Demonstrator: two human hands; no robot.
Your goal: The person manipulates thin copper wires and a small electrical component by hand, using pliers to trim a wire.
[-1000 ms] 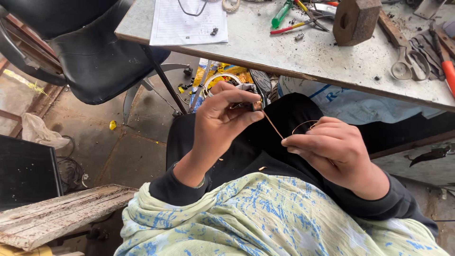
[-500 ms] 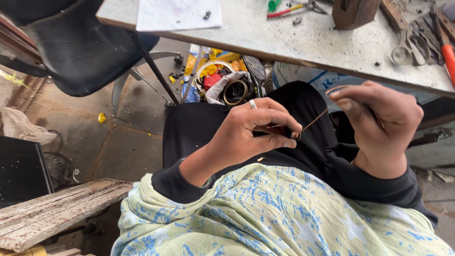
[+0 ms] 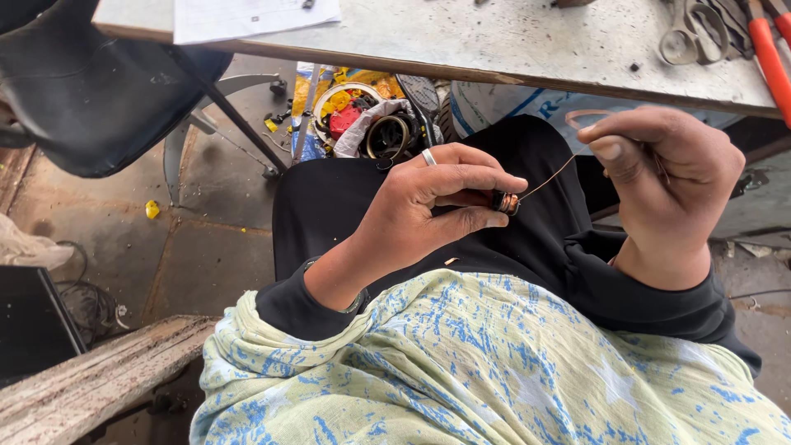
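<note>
**Copper wire drawn taut to a small coil**

My left hand (image 3: 428,206) pinches a small dark coil (image 3: 504,202) between thumb and fingertips, its copper end turned toward my other hand so the wire meets it squarely. My right hand (image 3: 667,185) is closed around the thin copper wire (image 3: 548,175), thumb pressed on it, held higher and apart — I judge that keeps the strand straight and tight. A loop of the same wire (image 3: 589,115) arcs above that fist. Both hands hang over my lap, below the near edge of the worktop (image 3: 511,45). The coil looks stubby, black-bodied with bright reddish windings. Scissors (image 3: 688,33) lie near the worktop's right end; a paper sheet (image 3: 247,16) lies at its left.
</note>
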